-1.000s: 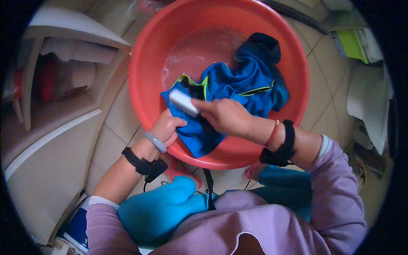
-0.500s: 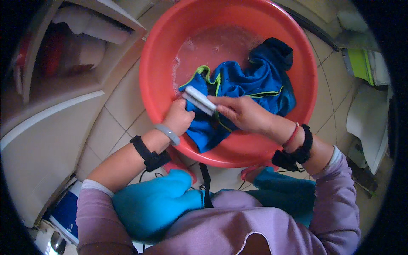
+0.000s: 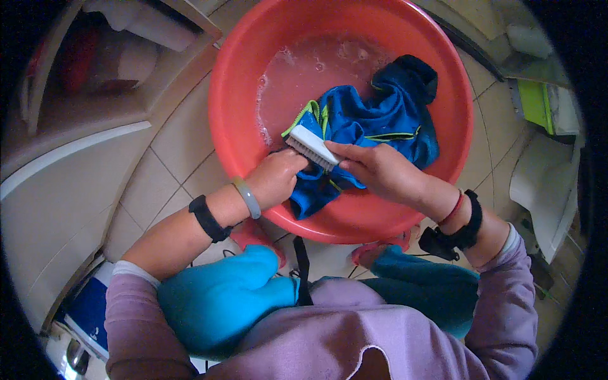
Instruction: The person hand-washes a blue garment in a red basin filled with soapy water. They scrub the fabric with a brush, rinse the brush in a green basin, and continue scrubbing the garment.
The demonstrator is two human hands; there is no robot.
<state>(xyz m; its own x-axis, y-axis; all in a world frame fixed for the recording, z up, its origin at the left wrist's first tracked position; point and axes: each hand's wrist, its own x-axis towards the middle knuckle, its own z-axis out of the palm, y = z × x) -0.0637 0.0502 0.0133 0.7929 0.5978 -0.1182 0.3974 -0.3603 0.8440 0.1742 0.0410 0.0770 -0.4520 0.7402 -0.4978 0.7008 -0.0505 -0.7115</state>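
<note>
A large red basin holds soapy water and a wet blue jacket with lime-green zips and edging. My right hand grips the end of a white scrubbing brush, its pale bristles tilted down toward the cloth. Beside the bristles, at the basin's near left rim, my left hand is closed on a bunched part of the jacket. The brush's far end lies close to the left fingers. Part of the jacket under the brush and hands is hidden.
Tiled floor surrounds the basin. A pale cabinet with an open shelf stands at left, and a blue-and-white box sits below it. Lime-green and white items are at right. My knees and pink slippers are against the near side.
The brush has moved slightly right and down with my right hand. My left hand has shifted right over the basin, bunching the jacket's near edge with it.
</note>
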